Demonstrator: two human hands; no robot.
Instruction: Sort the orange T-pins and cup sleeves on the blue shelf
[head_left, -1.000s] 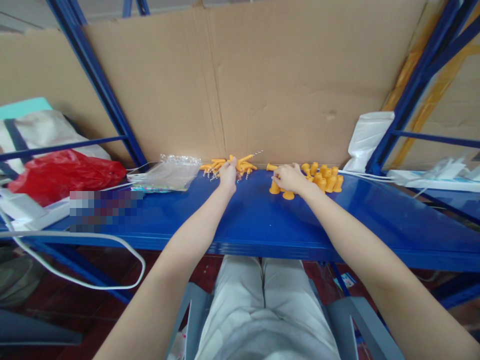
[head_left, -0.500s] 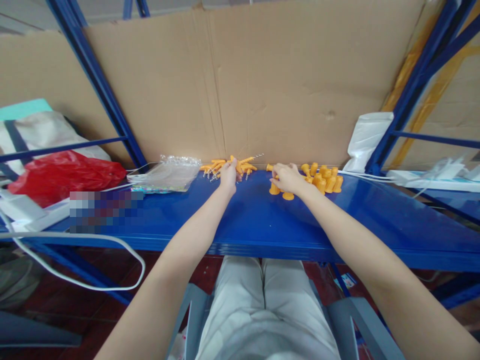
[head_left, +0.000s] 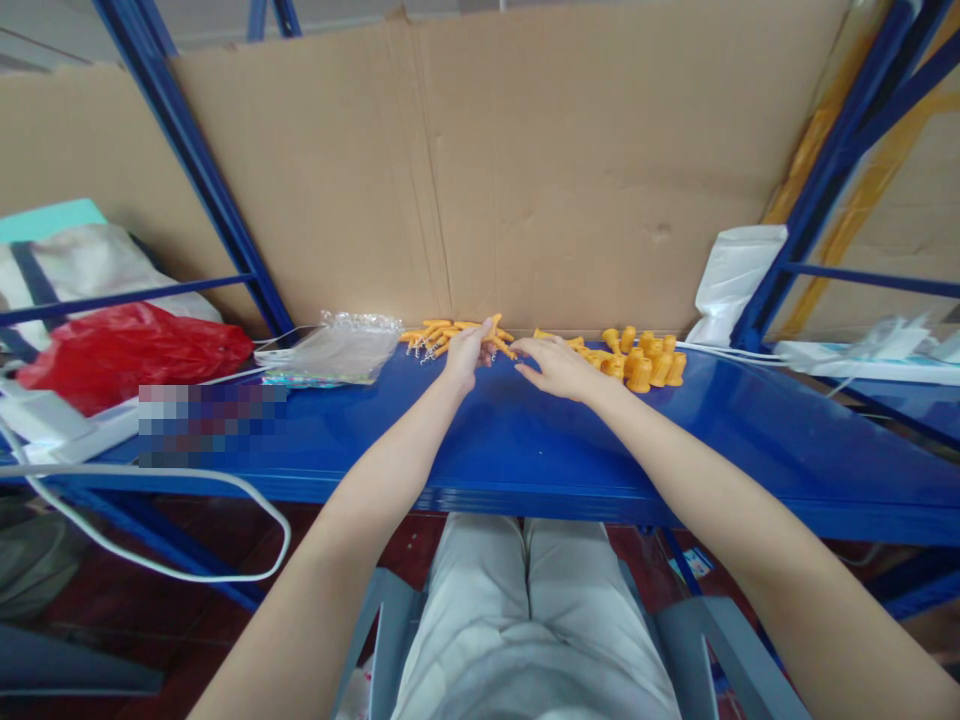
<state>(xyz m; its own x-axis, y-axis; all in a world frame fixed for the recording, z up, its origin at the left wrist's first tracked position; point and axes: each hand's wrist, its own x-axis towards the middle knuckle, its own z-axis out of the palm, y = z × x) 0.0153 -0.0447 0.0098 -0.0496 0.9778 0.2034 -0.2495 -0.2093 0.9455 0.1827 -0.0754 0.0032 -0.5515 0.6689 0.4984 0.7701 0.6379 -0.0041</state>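
Note:
A pile of small orange pieces with metal spirals lies at the back of the blue shelf. My left hand is raised just right of that pile, its fingers pinched on one orange spiral piece. My right hand hovers next to it. Its fingers are stretched out towards the left hand's piece, and I see nothing in them. A cluster of orange cone-shaped caps stands right of my right hand. More orange bits show just behind its knuckles.
A clear plastic bag lies left of the spiral pile, with a red bag and a white cable farther left. A white bag and power strip sit at the right. Cardboard backs the shelf.
My left hand lifted out of the spiral pile with one piece. My right hand left the cones it was touching and swung left towards the left hand, fingers opening.

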